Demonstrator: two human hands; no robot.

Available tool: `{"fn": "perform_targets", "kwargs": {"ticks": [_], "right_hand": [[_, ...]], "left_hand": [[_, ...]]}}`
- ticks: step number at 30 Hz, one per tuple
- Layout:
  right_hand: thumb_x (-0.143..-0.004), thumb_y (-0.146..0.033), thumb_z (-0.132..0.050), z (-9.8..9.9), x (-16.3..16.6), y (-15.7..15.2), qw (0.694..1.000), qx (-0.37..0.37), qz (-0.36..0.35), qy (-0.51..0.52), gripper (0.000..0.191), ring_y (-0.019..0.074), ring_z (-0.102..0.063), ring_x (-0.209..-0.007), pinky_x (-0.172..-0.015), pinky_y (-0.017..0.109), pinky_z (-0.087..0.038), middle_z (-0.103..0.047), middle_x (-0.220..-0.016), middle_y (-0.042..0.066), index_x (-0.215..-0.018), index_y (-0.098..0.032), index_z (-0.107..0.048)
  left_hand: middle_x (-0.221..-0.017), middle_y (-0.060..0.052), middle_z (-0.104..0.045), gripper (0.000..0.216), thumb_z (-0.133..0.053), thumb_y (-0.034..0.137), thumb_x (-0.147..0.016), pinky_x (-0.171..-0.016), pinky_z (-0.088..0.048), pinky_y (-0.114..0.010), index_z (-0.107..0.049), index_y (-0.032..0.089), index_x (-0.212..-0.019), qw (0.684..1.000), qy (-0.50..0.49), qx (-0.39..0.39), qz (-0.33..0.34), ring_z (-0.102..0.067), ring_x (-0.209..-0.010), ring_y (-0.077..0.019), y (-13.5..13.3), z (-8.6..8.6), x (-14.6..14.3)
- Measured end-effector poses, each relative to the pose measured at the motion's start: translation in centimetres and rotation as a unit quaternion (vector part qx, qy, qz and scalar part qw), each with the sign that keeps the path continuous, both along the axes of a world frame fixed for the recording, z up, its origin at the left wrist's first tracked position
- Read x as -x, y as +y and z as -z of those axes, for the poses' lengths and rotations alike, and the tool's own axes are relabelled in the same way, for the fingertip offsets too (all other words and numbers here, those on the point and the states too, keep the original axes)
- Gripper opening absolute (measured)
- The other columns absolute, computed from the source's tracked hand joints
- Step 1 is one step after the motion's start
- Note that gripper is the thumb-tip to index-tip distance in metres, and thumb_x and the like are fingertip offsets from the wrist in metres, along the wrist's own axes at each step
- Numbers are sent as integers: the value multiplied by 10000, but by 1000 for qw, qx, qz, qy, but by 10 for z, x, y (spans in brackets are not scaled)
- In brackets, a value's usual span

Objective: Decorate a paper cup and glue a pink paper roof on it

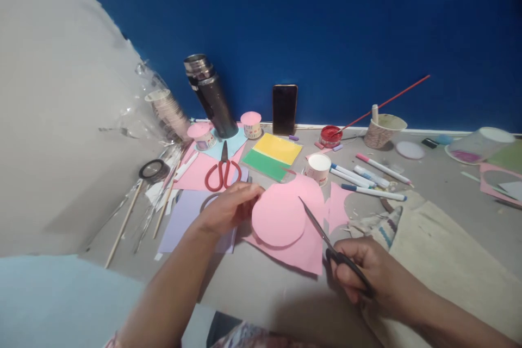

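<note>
The left hand (230,206) pinches a pink paper circle (279,215) over a pink sheet (308,258); the right hand (367,266) has fingers wrapped around black-handled scissors (335,253), tip near the circle's edge.

Left hand (234,204) on the left edge of the pink disc (279,215), gripping it above a larger pink sheet (305,261)! Over on the right, the right hand (362,269) has the black-handled scissors (316,224), blades close together, tip at the disc's upper right; whether it touches, hard to call. Behind the left hand, red-handled scissors (224,159) lie by a purple sheet (181,223). Further back, a yellow-and-green pack (279,148), then a phone (284,109) upright against the blue wall (305,22), a dark flask (215,102) to its left. And right of the phone, a red paint pot (331,138), a slim red brush (391,99) slanting out of it!
</note>
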State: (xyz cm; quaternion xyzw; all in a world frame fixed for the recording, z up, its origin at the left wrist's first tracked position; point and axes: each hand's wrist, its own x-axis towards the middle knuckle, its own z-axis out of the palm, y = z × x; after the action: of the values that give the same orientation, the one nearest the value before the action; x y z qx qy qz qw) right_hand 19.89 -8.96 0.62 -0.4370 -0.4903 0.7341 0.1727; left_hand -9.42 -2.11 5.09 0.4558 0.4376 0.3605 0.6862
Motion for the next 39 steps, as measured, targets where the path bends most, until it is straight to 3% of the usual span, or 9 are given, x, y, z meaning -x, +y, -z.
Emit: {"fn": "perform_targets", "kwargs": {"ticks": [3,4,6,8,11,14,19,32,39], "right_hand": [[-646,-830,-786,-2,2,1,999,2,28,28,673,64,-323,-415,-447,247,-254,-514,-479,-36,-633,-205,-536],[-647,-843,-781,-2,3,1,999,4,39,37,685,59,-310,-405,-439,244,-238,-511,-475,-40,-642,-204,-535],[-663,-836,-783,-1,4,-1,997,7,59,54,683,50,-297,-393,-433,237,-213,-505,-466,-47,-656,-198,-541],[-679,-809,-796,2,6,-2,995,7,73,64,669,41,-290,-388,-432,229,-194,-507,-461,-49,-650,-193,-539],[-669,-786,-816,8,8,-5,995,13,72,71,659,32,-283,-380,-423,227,-175,-538,-468,-41,-643,-188,-542],[-669,-779,-815,11,9,-8,995,15,63,74,646,35,-291,-377,-416,230,-172,-556,-474,-38,-661,-187,-556],[-688,-805,-791,12,8,-9,996,3,56,75,662,38,-312,-386,-420,224,-190,-565,-488,-32,-698,-177,-579],[-645,-894,-755,10,6,-7,995,9,15,93,737,61,-357,-422,-439,224,-230,-563,-504,-31,-721,-177,-600],[-648,-831,-811,13,4,-7,992,23,9,127,699,63,-366,-412,-423,212,-241,-584,-509,-28,-761,-165,-632]], "left_hand": [[-745,-107,-724,717,-816,746,-684,-427,-515,-282,-753,110,-1008,994,-67,12,82,-698,-570,-242,-16,-9,-3],[-821,-137,-760,763,-844,723,-674,-446,-558,-311,-735,123,-1132,994,-76,16,79,-751,-657,-296,-25,-11,-7],[-857,-148,-783,793,-888,656,-664,-466,-586,-322,-700,149,-1244,995,-97,-3,0,-781,-748,-332,-44,-11,-21],[-822,-138,-791,657,-890,590,-699,-467,-562,-297,-718,162,-1167,991,-85,0,-102,-749,-651,-272,-61,-5,-42],[-701,-110,-763,455,-869,560,-724,-472,-521,-271,-734,158,-887,976,-75,-3,-206,-661,-536,-193,-74,11,-73],[-649,-83,-719,384,-807,521,-797,-488,-498,-268,-731,149,-743,968,-64,-28,-241,-615,-526,-164,-73,20,-91],[-700,-75,-738,277,-761,408,-853,-577,-528,-286,-761,143,-772,962,-42,-31,-269,-625,-575,-162,-68,20,-93],[-866,-118,-817,348,-860,433,-739,-766,-643,-383,-807,121,-884,954,-40,-11,-297,-766,-780,-271,-74,28,-90],[-761,-129,-798,339,-824,429,-771,-645,-640,-381,-804,93,-802,958,-55,-28,-281,-745,-646,-258,-75,28,-92]]}}
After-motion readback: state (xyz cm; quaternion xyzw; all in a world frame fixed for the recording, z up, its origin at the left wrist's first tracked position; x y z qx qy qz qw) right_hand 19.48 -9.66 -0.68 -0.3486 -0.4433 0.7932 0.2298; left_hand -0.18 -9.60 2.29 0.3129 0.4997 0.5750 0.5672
